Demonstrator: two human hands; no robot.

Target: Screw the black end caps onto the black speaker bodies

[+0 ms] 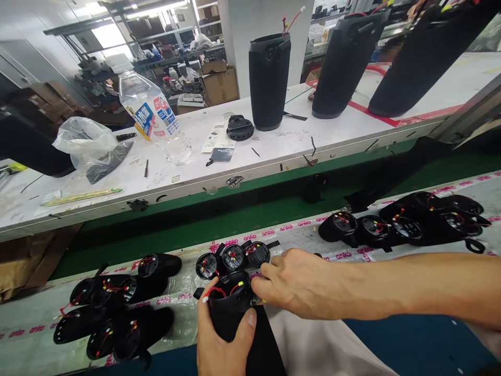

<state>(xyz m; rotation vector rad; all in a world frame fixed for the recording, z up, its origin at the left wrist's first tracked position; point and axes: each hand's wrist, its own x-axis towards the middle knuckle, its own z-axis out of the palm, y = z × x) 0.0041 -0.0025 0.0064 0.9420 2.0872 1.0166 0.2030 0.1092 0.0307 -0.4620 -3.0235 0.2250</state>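
My left hand (225, 339) is wrapped round a black cylindrical speaker housing (230, 308), tilted with its open top facing up. Red wires with white and yellow connectors stick out of the opening. At the housing's right rim is my right hand (284, 282), its fingers curled together; a small yellowish bit shows under them, but what they grip is hidden. Just behind the held housing, three similar round black housings (234, 257) with wires lie side by side.
More black housings lie at left (129, 290) and right (376, 227). Across the raised white shelf (188, 183) stand a plastic bottle (156, 117), a bag (84, 143), a black cap part (240, 128) and tall black cylinders (270, 83).
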